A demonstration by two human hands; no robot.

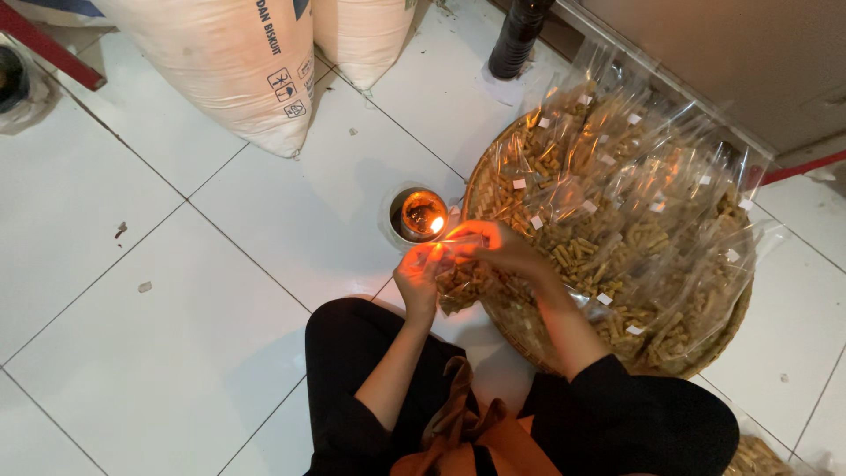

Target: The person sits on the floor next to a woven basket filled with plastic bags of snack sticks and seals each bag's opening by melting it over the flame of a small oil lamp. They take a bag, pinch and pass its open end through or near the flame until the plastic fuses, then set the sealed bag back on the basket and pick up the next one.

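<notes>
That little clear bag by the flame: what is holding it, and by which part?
Both hands hold the small clear bag of snack sticks by its open top edge: left hand and right hand, beside the lit flame tin.

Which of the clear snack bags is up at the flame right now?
The snack bag pinched between both hands, left hand and right hand, beside the small lamp; the others lie piled in the woven tray.

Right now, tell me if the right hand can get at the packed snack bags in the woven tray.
Probably yes. The right hand holds a small snack bag with the left hand right at the woven tray's rim, and the packed bags lie uncovered beside it.
</notes>
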